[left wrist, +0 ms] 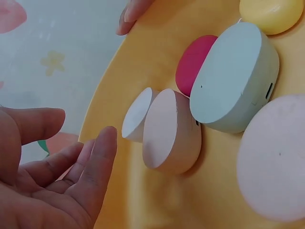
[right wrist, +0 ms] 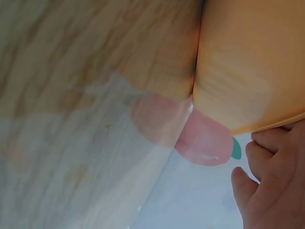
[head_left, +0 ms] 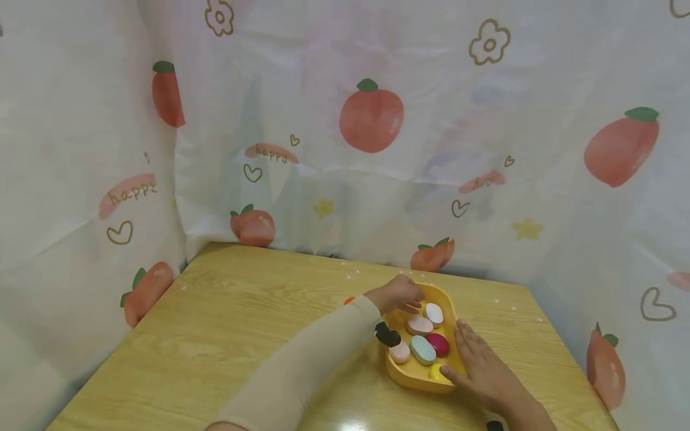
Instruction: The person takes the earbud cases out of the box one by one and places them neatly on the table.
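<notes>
Left hand point(head_left: 398, 294) hovers over the far left end of the yellow tray point(head_left: 417, 382) in the head view, its grip hard to judge there, while the right hand point(head_left: 485, 368) rests along the tray's right side, fingers outstretched and thumb over the rim. The tray sits on the bench point(head_left: 215, 323) and bears a white case point(head_left: 433, 314), a blush case point(head_left: 419, 325), a crimson case point(head_left: 441, 343), a mint case point(head_left: 422, 351), a pale pink case point(head_left: 399, 352) and a yellow case point(head_left: 436, 372); only this view shows an orange thing point(head_left: 349, 300) beyond the left sleeve point(head_left: 307, 359). From the left wrist view, the left hand proves loosely open, thumb apart from fingers and nothing between them, just beside the white and blush cases. That view alone reveals a slot point(left wrist: 269, 90) in the mint case's side and a tiny dot point(left wrist: 201, 87) on its face, so the cases are probably light, hard plastic, smooth enough to slip, with lids that might spring open; a pinch across the short sides, keeping the lid closed, would suit them. From the right wrist view, no case shows; instead the right hand's fingers meet the tray's plain outer wall point(right wrist: 248, 62) at its edge, and the tray looks light, likely to slide on the glossy bench unless steadied.
</notes>
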`<state>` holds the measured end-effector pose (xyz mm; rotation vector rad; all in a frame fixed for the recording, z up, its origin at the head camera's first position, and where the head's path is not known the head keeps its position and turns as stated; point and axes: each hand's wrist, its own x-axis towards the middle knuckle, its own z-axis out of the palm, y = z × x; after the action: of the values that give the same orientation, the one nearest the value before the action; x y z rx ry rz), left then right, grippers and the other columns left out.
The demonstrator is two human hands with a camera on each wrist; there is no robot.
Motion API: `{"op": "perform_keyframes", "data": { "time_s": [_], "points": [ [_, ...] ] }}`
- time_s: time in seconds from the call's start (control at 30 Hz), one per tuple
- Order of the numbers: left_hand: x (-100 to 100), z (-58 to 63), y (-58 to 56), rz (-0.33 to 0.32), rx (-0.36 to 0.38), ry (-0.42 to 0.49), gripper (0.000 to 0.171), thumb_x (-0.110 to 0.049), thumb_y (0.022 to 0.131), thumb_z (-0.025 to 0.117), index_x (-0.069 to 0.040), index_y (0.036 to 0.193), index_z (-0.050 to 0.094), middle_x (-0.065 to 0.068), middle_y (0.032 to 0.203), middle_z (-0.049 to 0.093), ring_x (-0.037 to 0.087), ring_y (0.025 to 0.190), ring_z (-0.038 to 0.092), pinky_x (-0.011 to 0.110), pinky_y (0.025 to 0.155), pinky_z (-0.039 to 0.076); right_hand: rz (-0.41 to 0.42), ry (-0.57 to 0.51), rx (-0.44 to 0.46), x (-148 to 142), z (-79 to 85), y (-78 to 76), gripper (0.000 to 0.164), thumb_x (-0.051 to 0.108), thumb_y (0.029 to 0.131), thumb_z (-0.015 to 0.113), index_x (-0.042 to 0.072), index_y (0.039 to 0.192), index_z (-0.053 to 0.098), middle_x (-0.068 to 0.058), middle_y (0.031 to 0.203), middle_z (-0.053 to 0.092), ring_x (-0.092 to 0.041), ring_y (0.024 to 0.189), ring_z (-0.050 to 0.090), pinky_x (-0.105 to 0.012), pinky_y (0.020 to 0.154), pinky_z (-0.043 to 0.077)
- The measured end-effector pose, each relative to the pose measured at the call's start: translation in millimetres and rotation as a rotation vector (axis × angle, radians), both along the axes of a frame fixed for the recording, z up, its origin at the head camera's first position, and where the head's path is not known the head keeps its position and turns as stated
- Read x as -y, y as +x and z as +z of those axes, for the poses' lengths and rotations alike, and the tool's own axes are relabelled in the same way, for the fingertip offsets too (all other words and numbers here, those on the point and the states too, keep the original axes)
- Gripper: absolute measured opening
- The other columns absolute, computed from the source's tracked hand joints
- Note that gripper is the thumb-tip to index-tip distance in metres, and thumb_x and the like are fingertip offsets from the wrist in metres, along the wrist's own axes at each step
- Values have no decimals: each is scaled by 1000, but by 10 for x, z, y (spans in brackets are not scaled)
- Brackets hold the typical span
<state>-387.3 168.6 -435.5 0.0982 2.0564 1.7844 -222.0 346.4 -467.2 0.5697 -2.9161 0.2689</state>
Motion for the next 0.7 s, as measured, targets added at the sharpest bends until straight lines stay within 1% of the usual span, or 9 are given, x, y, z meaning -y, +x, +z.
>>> {"op": "perform_keyframes", "data": {
  "time_s": [0.23, 0.4, 0.57, 0.7],
  "points": [
    [-38, 10, 32, 45, 65, 21, 13, 1, 86, 69, 7, 95, 61, 18, 91, 65, 31, 88, 67, 44, 76, 57, -3, 4, 6, 2, 6, 1, 89, 54, 94, 56, -10, 148, 27, -24, 156, 21, -39, 142, 20, -10, 104, -14],
    [-37, -5, 35, 81, 108, 22, 18, 0, 87, 69, 7, 101, 60, 17, 92, 63, 32, 90, 65, 45, 80, 56, 32, 21, -38, 6, -15, -23, 87, 52, 94, 57, -13, 145, 30, -26, 154, 25, -39, 141, 22, -10, 105, -12],
    [-120, -45, 44, 138, 142, 33, 36, 0, 84, 71, 6, 116, 56, 18, 91, 61, 33, 89, 64, 44, 80, 56, 28, 30, -53, -28, -6, -1, 87, 51, 93, 58, -12, 146, 30, -26, 153, 25, -36, 142, 21, -10, 105, -12],
    [-105, -83, 6, 168, 131, 15, 46, 1, 82, 72, 7, 123, 52, 18, 92, 61, 33, 89, 63, 43, 82, 56, 30, 17, -41, 13, -6, -30, 87, 52, 93, 58, -10, 147, 28, -25, 154, 24, -34, 143, 19, -10, 105, -12]
  ]
}}
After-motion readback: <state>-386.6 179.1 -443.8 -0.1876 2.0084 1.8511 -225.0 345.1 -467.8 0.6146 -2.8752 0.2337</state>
